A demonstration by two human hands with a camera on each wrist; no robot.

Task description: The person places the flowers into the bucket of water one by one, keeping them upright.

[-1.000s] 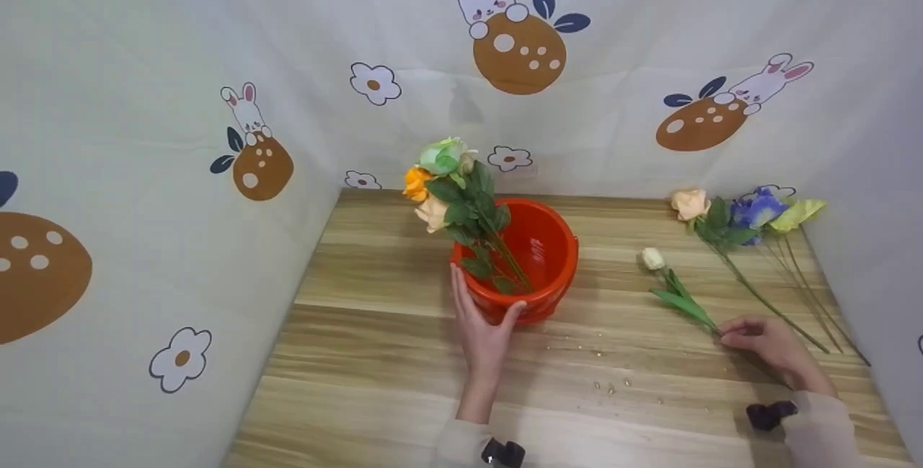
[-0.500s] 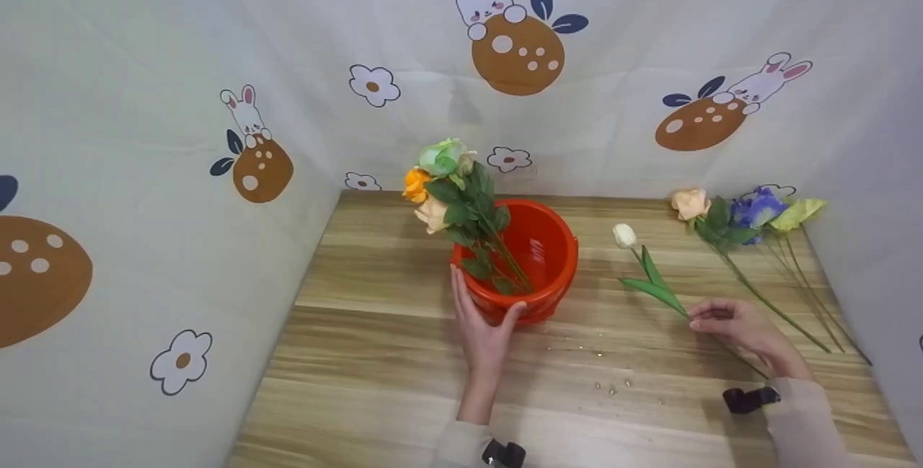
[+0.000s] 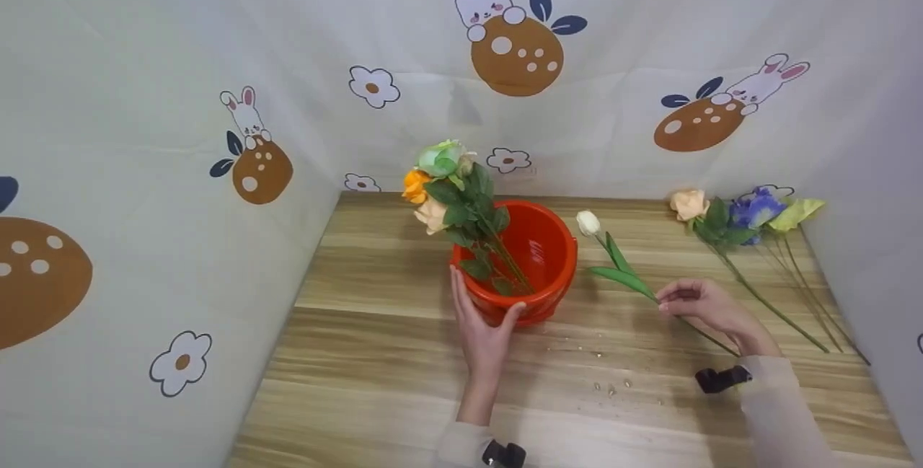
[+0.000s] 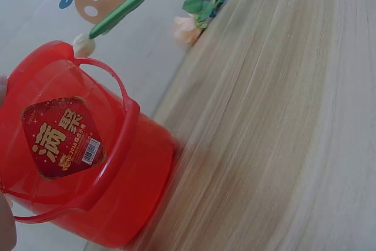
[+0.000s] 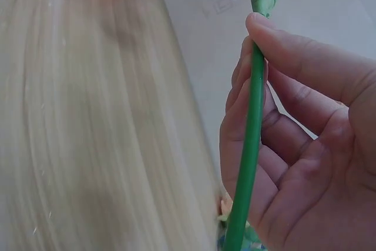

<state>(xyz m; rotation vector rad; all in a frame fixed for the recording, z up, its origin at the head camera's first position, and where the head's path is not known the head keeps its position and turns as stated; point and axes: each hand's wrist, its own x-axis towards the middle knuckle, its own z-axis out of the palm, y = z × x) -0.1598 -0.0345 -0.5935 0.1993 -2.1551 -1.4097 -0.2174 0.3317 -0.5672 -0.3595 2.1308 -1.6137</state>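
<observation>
My right hand (image 3: pixel 717 313) pinches the green stem of a white tulip (image 3: pixel 588 223) between thumb and fingertips, just below its leaves. The tulip is held above the table, its bloom pointing toward the red bucket (image 3: pixel 559 259). Close up in the right wrist view, the stem (image 5: pixel 252 116) runs across the fingers. Against the near left side of the bucket rests my left hand (image 3: pixel 484 331), fingers straight and thumb spread at the rim. Leaning left inside the bucket are a green rose (image 3: pixel 441 158), an orange rose (image 3: pixel 416 185) and a peach rose (image 3: pixel 431 214).
On the table's right side lie a peach rose (image 3: pixel 690 205), a purple-blue flower (image 3: pixel 757 208) and a yellow-green flower (image 3: pixel 797 214). Small shiny bits (image 3: pixel 611 389) are scattered before the bucket. Printed cloth (image 3: pixel 613 129) hangs around the table.
My right hand has moved left and slightly away from me with the tulip, bringing the bloom close to the bucket's right side. My left hand and the bucket have stayed put.
</observation>
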